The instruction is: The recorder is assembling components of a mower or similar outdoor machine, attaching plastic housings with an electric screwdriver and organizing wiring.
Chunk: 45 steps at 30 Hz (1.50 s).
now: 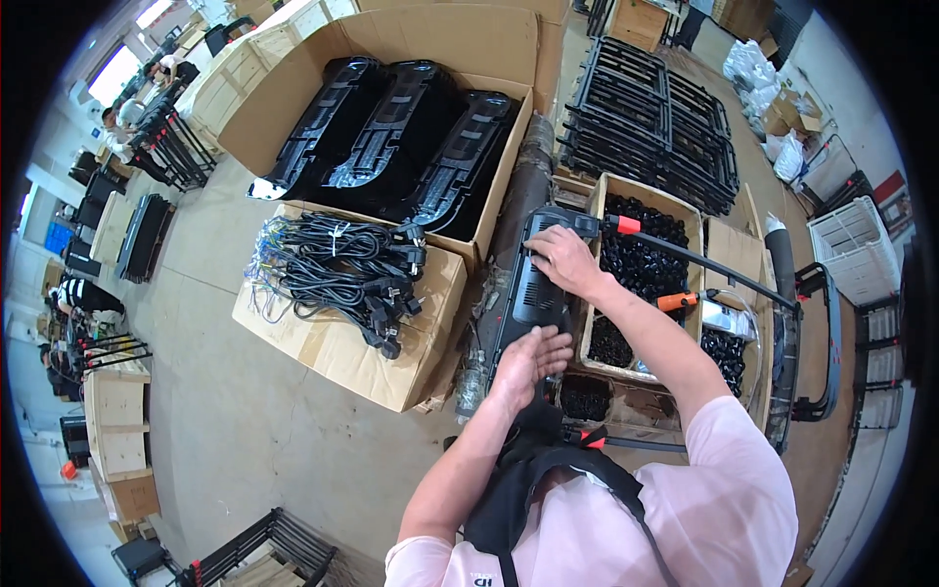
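A long black plastic cover point(537, 293) with vent slots lies in front of me, joined to a black frame with red end pieces. My right hand point(569, 262) rests on its far part, fingers bent against the surface and slightly apart. At the near end of the cover is my left hand point(531, 364), palm turned partly up and fingers stretched out, with nothing held in it. Whether the left fingers touch the cover is hard to tell. An orange and black power screwdriver point(676, 301) lies over the parts bins, right of my right forearm.
Left of the cover, bundled black power cables point(337, 264) lie on a cardboard box point(293, 338). Behind it, an open carton point(505, 166) holds black plastic shells. A wooden bin point(599, 196) of small black parts stands to the right, stacked black frames point(650, 122) beyond. People work far left.
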Each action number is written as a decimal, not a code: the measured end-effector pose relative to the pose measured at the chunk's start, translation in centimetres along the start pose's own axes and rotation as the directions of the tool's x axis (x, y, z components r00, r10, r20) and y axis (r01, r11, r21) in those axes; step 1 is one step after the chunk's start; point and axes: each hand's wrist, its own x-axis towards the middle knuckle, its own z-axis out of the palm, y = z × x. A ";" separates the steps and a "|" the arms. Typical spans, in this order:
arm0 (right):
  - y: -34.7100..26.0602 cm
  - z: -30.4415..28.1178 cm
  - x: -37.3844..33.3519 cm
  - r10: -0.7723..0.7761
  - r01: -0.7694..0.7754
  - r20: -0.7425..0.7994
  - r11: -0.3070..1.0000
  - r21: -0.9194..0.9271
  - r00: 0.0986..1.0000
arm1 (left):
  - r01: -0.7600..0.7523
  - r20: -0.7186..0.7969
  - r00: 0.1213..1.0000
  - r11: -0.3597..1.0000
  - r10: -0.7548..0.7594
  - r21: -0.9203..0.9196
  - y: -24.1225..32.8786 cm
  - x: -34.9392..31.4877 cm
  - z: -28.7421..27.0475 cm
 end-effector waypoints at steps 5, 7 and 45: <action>2.3 1.9 1.8 -0.076 0.075 0.068 0.997 0.015 0.995 | 0.041 -0.030 0.999 0.999 -0.041 -0.009 -2.2 -2.2 -1.1; 2.4 2.1 2.0 -0.106 0.105 0.067 0.994 0.019 0.992 | 0.037 -0.046 0.998 0.999 -0.038 -0.019 -2.7 -2.8 -1.4; 5.7 3.3 -24.8 0.422 -0.368 0.421 0.907 -0.206 0.803 | 0.073 -0.105 0.993 0.992 -0.062 0.106 -13.7 7.1 7.5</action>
